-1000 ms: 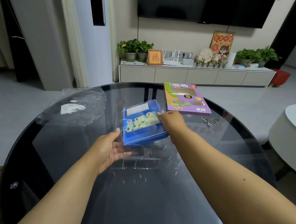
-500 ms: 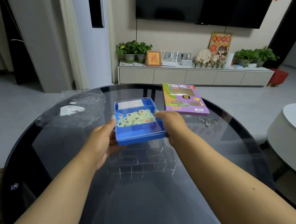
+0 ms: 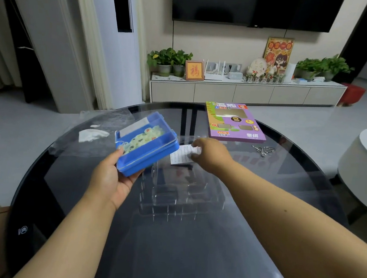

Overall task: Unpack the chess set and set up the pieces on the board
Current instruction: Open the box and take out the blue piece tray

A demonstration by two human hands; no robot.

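On the round glass table, the purple game box lies at the far edge, probably put aside as emptied. The left hand grips the blue case of pale pieces, raised and tilted over the table's left-middle, I think to free the clear tray beneath. The right hand pinches a folded paper sheet lying beyond that tray, perhaps the board.

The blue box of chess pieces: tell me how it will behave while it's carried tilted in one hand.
The blue box looks rigid plastic, so it should keep its shape in the left hand.
The pale pieces lie loose inside, so they will probably slide toward the low side.
Its clear lid looks shut, so they should stay in, though I cannot see a latch.
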